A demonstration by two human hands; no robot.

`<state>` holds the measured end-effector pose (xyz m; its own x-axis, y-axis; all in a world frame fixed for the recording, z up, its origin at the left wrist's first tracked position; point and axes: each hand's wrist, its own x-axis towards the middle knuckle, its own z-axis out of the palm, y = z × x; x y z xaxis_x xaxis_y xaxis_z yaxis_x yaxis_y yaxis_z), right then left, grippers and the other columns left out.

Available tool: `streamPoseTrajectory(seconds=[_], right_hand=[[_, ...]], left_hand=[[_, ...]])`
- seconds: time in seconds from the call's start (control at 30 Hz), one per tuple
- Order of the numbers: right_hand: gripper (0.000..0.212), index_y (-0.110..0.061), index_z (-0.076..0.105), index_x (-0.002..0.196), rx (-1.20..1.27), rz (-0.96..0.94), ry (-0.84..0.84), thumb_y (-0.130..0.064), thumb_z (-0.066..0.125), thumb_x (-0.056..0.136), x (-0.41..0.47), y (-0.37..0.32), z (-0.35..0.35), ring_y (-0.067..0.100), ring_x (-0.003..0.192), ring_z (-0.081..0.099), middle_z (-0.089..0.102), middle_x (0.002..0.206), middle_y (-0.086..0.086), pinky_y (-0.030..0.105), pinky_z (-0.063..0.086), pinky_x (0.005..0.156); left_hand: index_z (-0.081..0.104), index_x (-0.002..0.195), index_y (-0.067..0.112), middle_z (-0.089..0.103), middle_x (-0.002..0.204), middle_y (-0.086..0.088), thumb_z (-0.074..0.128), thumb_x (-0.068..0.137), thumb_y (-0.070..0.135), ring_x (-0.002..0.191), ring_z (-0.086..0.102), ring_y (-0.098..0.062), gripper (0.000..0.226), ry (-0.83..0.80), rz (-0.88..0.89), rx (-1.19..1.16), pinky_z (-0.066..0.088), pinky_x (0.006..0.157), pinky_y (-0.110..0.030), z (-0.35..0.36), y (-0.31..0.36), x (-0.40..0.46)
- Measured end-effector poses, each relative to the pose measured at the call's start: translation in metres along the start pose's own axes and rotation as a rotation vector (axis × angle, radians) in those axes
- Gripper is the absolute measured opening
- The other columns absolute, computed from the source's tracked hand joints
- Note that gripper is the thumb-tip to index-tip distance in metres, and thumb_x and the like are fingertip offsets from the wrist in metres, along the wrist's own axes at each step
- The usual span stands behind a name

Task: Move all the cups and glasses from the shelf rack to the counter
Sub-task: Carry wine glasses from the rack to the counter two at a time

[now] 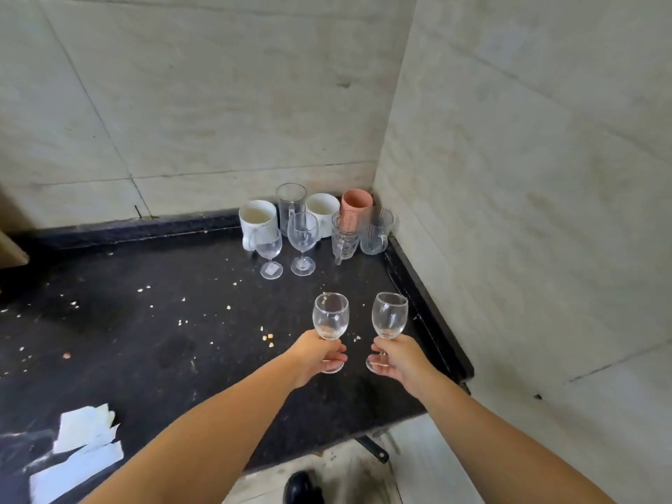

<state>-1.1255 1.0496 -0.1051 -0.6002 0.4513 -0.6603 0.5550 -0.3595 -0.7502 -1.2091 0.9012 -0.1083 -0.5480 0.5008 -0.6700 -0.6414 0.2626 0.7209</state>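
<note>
**Handling Two Stemmed Glasses Over the Counter**

Position. The left hand (320,358) holds a clear stemmed wine glass with a rounded bowl (330,321); the right hand (394,361) holds a second clear stemmed wine glass of the same shape (390,316). Both glasses are upright, near each other but apart, above the black stone counter (163,321) and in front of the group already standing in the back corner. Whether either foot touches the counter cannot be told. The shelf rack is not in view.

Grip. Each hand is closed around the stem, fingers wrapped just under the bowl and above the round foot. The bowls stand free above the fingers.

Handling properties. The glass appears thin-walled, rigid and brittle. It is likely light, with its weight carried high in the bowl, so it will tip readily on a narrow foot. The smooth surface is probably slippery.

Hold point. The stem is the correct place: it gives a full wrap and keeps pressure off the thin rim.

Placement cautions. The corner group is crowded: two clear stemmed glasses (302,245), two white ceramic mugs (256,220), a tall clear glass mug (290,205), a pink cup upside down on stacked clear glass cups (356,209) and a clear handled glass cup (378,231). Glass-to-glass contact risks chipping. Pale crumbs (269,338) scattered over the counter could leave a foot rocking; choose a bare patch.
</note>
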Motion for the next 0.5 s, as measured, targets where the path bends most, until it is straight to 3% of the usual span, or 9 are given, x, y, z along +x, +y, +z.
streamPoseTrajectory(seconds=[0.1,0.17,0.23,0.33,0.5], right_hand=[[0.013,-0.005,0.055,0.106,-0.018,-0.039,0.044,-0.007,0.053,0.094,0.031,-0.02,0.002,0.018,0.071,0.06,0.057,0.094,0.009,0.038,0.058,0.076],[0.007,-0.008,0.057,0.098,0.006,-0.051,0.063,-0.007,0.052,0.093,0.051,-0.032,0.002,0.016,0.07,0.06,0.056,0.093,0.009,0.041,0.057,0.084],[0.006,-0.01,0.056,0.093,-0.007,-0.081,0.077,-0.008,0.051,0.094,0.069,-0.046,0.001,0.016,0.072,0.062,0.057,0.091,0.008,0.038,0.057,0.081],[0.008,-0.006,0.055,0.102,-0.01,-0.139,0.072,-0.008,0.051,0.095,0.102,-0.066,0.001,0.016,0.078,0.063,0.058,0.093,0.007,0.03,0.056,0.074],[0.008,-0.01,0.058,0.099,0.012,-0.179,0.06,-0.007,0.052,0.094,0.145,-0.087,0.006,0.015,0.081,0.063,0.059,0.091,0.005,0.032,0.054,0.075]], left_hand=[[0.051,0.104,-0.001,0.056,0.086,-0.01,0.05,0.094,-0.002,0.071,0.06,-0.015,0.011,0.008,0.03,0.046,0.055,0.066,-0.023,0.003,0.022,0.031],[0.052,0.105,0.001,0.058,0.086,-0.008,0.05,0.092,-0.004,0.072,0.061,-0.015,0.014,0.016,0.04,0.045,0.054,0.07,-0.025,0.008,0.034,0.053],[0.053,0.104,0.002,0.059,0.086,-0.006,0.05,0.092,-0.003,0.072,0.061,-0.014,0.013,0.021,0.065,0.061,0.054,0.069,-0.023,0.015,0.044,0.073],[0.054,0.104,0.002,0.059,0.086,-0.005,0.052,0.09,-0.003,0.074,0.062,-0.013,0.015,0.046,0.105,0.041,0.055,0.074,-0.024,0.024,0.06,0.1],[0.06,0.091,0.01,0.062,0.086,-0.004,0.055,0.09,0.001,0.076,0.063,-0.013,0.01,0.089,0.144,0.006,0.054,0.078,-0.026,0.034,0.075,0.135]])
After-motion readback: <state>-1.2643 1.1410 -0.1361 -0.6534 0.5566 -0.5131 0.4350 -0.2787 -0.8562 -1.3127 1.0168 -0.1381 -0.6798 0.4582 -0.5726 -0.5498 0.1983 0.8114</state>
